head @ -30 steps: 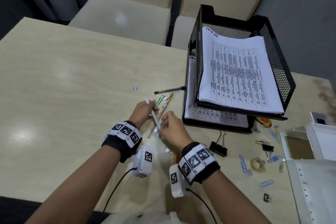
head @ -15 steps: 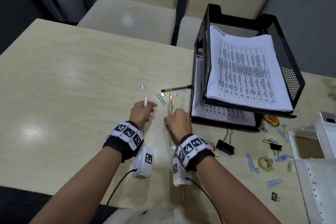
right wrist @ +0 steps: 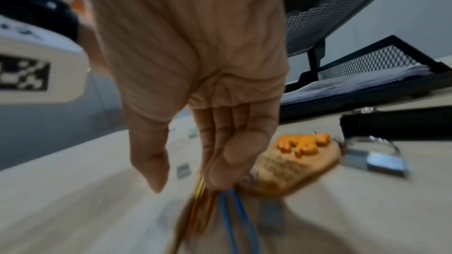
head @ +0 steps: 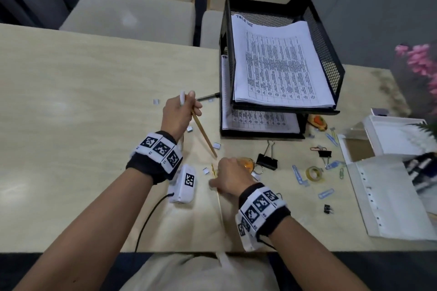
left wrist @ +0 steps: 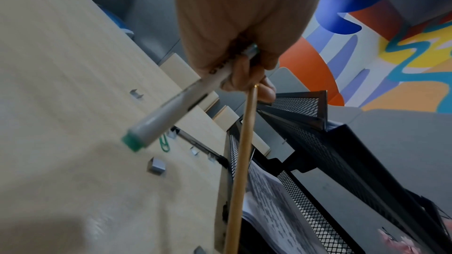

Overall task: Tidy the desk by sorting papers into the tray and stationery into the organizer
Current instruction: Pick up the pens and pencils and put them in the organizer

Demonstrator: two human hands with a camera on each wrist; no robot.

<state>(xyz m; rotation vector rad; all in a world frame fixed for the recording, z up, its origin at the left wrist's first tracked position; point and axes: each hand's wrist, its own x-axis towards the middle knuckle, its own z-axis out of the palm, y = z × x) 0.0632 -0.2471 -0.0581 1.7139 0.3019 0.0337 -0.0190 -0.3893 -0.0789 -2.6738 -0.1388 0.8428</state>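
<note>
Your right hand (head: 233,178) is the nearer one to the gold pencil (head: 218,196) lying on the table (head: 71,106): it sits right under your fingertips, its long axis running from them back toward your body. Those fingers are straight and pressed together, touching it, with nothing pinched yet. Your left hand (head: 179,113) grips a white pen (left wrist: 168,107) and a second gold pencil (head: 203,133), held above the table. Half a second ago the right hand held that second pencil; now the left has it.
</note>
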